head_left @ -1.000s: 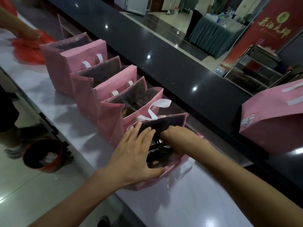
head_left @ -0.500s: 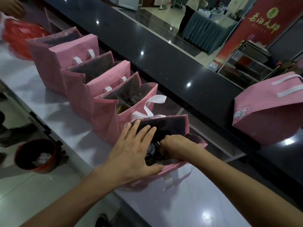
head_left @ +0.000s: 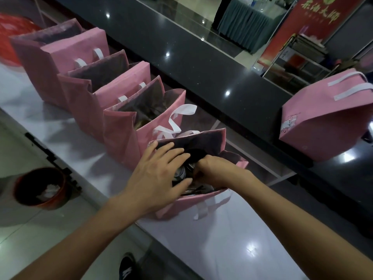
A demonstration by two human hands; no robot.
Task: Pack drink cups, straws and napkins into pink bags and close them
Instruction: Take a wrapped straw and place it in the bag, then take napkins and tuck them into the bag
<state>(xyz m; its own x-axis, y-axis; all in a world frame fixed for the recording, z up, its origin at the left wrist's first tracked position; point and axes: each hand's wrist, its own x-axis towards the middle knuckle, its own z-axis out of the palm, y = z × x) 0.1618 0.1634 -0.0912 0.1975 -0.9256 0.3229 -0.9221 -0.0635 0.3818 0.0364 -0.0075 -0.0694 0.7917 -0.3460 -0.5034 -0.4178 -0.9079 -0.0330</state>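
The nearest pink bag (head_left: 201,206) stands open on the white counter (head_left: 232,251), with its white handles hanging down the front. Inside it I see the lids of drink cups (head_left: 180,173) and some dark thin things low in the bag. My left hand (head_left: 159,174) lies over the left side of the opening with straight, spread fingers. My right hand (head_left: 217,171) reaches into the bag from the right. Its fingers curl down among the cups and are hidden, so what they hold is unclear.
Three more open pink bags (head_left: 121,134) stand in a row to the left. A closed pink bag (head_left: 323,128) lies on the raised dark counter (head_left: 201,61) at the right. A red bin (head_left: 40,188) stands on the floor, and red plastic (head_left: 10,37) lies far left.
My right hand has dipped a little deeper into the nearest bag. My left hand stays over the opening. Another person's hand at the far left has left the view.
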